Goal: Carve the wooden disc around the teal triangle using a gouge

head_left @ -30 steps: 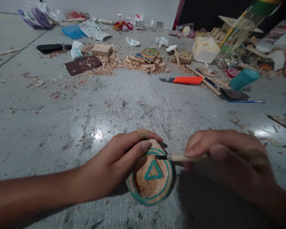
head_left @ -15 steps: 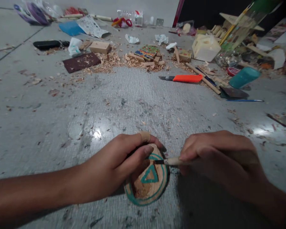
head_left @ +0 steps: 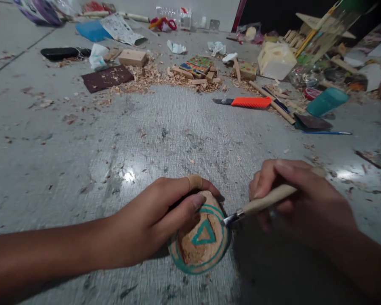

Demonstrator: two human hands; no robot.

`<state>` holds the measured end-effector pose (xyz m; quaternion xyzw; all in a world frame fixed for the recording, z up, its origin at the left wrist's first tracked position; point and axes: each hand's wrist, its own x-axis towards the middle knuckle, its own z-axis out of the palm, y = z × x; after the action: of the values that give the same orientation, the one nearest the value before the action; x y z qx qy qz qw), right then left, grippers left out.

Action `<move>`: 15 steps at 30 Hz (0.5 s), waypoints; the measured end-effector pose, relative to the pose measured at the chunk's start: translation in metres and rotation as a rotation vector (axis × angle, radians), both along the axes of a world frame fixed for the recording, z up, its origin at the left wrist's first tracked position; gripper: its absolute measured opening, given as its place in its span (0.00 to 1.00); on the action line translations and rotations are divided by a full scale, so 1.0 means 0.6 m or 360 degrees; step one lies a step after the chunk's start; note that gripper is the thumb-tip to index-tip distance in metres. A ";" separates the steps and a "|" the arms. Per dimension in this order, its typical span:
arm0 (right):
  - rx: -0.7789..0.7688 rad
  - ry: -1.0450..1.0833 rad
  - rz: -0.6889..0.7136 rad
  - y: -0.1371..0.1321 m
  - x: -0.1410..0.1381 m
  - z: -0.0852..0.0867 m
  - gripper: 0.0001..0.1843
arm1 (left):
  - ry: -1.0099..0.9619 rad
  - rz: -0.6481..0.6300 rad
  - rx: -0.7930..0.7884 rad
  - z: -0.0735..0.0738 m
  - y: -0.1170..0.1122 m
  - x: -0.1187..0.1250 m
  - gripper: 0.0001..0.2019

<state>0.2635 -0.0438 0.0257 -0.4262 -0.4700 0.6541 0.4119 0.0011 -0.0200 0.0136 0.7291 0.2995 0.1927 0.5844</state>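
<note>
A round wooden disc [head_left: 200, 241] with teal rings and a teal triangle painted on it lies on the grey floor near me. My left hand [head_left: 155, 218], with a bandage on one finger, is closed over the disc's upper left edge and pins it down. My right hand [head_left: 300, 199] grips a carving tool [head_left: 260, 203] with a pale wooden handle. Its small metal blade touches the disc's right rim.
An orange-handled knife [head_left: 247, 102] lies further out, with a teal container [head_left: 327, 101] and sticks to its right. Wood shavings, small wooden blocks [head_left: 133, 57], a sheet of dark sandpaper [head_left: 108, 78] and a white box [head_left: 275, 61] are scattered across the back.
My right hand has drawn the tool back from the disc's centre to its right rim and tilted the handle upward. The left hand has stayed on the disc.
</note>
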 end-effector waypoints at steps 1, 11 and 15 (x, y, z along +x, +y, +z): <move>0.0082 0.0001 -0.0022 0.000 0.003 0.004 0.21 | -0.0001 0.0011 -0.0007 0.000 0.000 0.000 0.15; 0.0743 -0.0267 -0.0366 -0.013 0.008 0.023 0.14 | -0.0080 0.0115 -0.0270 0.013 -0.007 0.012 0.15; 0.0781 -0.0394 -0.0548 -0.015 0.012 0.022 0.14 | 0.0078 0.0283 0.0101 0.034 0.004 0.000 0.14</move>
<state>0.2708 -0.0526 0.0389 -0.4638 -0.5811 0.3853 0.5466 0.0011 -0.0178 0.0341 0.7222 0.3709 0.2354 0.5342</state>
